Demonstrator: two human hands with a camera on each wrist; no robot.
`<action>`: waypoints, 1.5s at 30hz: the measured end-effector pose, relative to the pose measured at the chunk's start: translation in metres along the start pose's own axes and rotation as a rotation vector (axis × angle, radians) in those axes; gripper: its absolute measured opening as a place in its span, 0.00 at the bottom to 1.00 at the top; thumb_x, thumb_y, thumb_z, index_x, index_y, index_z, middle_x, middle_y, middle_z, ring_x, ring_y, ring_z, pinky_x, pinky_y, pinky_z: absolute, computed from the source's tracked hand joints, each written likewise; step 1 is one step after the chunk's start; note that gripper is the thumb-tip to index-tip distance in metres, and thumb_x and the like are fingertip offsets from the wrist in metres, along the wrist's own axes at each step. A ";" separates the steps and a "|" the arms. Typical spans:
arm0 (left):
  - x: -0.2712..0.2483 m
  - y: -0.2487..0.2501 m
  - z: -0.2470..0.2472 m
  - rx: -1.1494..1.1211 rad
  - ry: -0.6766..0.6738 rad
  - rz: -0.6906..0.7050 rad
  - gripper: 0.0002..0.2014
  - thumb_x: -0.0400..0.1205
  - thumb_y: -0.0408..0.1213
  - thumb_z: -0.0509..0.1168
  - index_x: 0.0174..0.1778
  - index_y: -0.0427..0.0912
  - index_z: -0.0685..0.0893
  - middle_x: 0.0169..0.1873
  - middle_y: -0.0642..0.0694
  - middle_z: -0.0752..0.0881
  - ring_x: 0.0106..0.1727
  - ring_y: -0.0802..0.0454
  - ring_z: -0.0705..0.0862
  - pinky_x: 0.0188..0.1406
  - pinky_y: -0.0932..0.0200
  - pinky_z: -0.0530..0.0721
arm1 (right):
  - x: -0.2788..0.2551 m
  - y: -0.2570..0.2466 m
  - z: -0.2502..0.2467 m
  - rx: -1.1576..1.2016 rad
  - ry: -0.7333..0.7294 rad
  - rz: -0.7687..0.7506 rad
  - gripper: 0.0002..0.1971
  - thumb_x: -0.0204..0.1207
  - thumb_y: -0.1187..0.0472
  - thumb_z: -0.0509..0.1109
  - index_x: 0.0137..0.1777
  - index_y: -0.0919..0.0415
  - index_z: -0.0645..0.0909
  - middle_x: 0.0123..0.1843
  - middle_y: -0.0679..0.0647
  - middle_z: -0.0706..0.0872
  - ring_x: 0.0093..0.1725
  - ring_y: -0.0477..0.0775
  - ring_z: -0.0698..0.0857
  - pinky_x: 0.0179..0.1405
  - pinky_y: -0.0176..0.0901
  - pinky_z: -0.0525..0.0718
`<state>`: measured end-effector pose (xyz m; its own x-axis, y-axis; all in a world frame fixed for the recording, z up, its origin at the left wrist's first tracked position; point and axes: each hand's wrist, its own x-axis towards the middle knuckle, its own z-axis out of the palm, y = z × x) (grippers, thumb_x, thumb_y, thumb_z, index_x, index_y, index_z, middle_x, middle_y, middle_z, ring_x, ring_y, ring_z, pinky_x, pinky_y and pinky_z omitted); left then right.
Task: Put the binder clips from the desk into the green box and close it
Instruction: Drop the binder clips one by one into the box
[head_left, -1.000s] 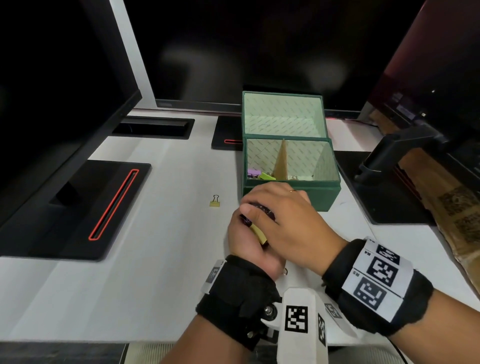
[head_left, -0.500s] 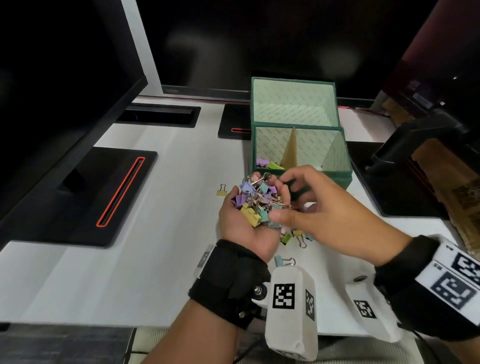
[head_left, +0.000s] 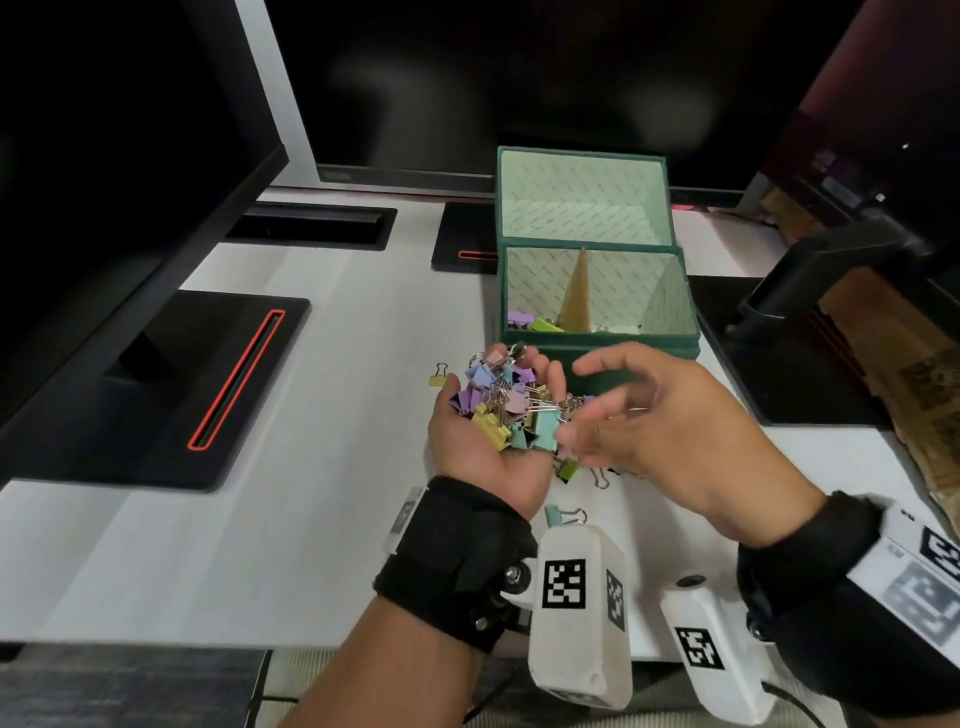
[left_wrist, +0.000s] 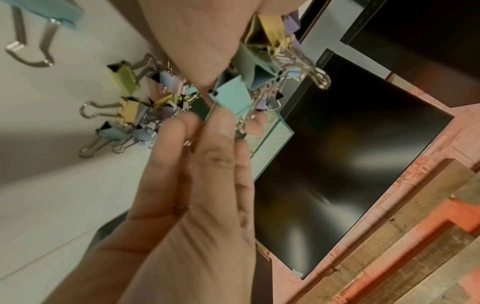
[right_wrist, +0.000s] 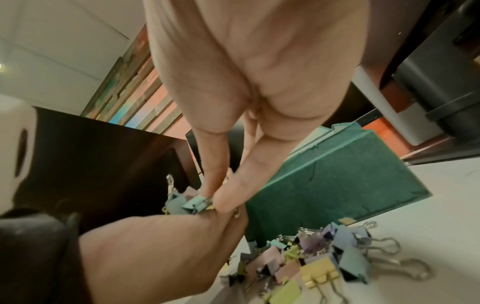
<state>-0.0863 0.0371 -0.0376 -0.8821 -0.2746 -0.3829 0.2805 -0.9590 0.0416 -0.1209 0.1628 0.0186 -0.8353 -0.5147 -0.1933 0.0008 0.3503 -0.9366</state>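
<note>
My left hand (head_left: 493, 415) lies palm up in front of the green box (head_left: 597, 343), its fingers curled up round a heap of pastel binder clips (head_left: 511, 410). From the right, my right hand (head_left: 571, 431) pinches the wire handle of a teal clip (left_wrist: 228, 98) at the heap's edge; thumb and finger meet on the teal clip (right_wrist: 197, 203). The box stands open, its lid (head_left: 582, 197) upright behind. A few clips (head_left: 530, 322) lie in its left compartment beside a cardboard divider (head_left: 576, 296). More loose clips (right_wrist: 324, 263) lie on the desk under my hands.
A single yellow clip (head_left: 439, 375) lies on the white desk left of the box, and a teal one (head_left: 563, 516) near my left wrist. A monitor base with a red stripe (head_left: 208, 384) sits at the left, another black stand (head_left: 810, 291) right of the box.
A second ago my right hand lay over the left, covering the clips. It has since drawn off to the right, baring the heap in my upturned left palm, and now pinches one clip.
</note>
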 end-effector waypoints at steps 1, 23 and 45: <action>0.000 0.000 0.001 0.001 0.006 0.003 0.20 0.87 0.46 0.53 0.47 0.36 0.85 0.39 0.35 0.89 0.38 0.41 0.89 0.47 0.50 0.89 | -0.001 0.000 -0.002 0.023 -0.015 0.012 0.24 0.64 0.74 0.81 0.60 0.61 0.82 0.40 0.68 0.91 0.33 0.57 0.89 0.36 0.45 0.92; -0.010 0.000 -0.007 -0.063 0.044 -0.061 0.20 0.86 0.45 0.56 0.62 0.35 0.84 0.46 0.30 0.88 0.38 0.38 0.89 0.43 0.46 0.91 | 0.038 -0.067 -0.027 -0.150 0.145 -0.147 0.12 0.78 0.68 0.72 0.59 0.56 0.86 0.32 0.55 0.88 0.27 0.49 0.87 0.36 0.42 0.91; -0.017 0.004 -0.004 0.125 0.017 -0.002 0.21 0.89 0.40 0.49 0.69 0.34 0.80 0.53 0.34 0.89 0.53 0.41 0.88 0.40 0.47 0.91 | -0.007 -0.008 -0.007 -0.692 0.028 -0.419 0.07 0.75 0.56 0.76 0.50 0.43 0.90 0.38 0.37 0.90 0.36 0.39 0.86 0.36 0.26 0.80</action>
<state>-0.0689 0.0384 -0.0345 -0.8757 -0.2727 -0.3984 0.2286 -0.9610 0.1555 -0.1183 0.1688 0.0298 -0.7038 -0.6945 0.1497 -0.6485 0.5419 -0.5346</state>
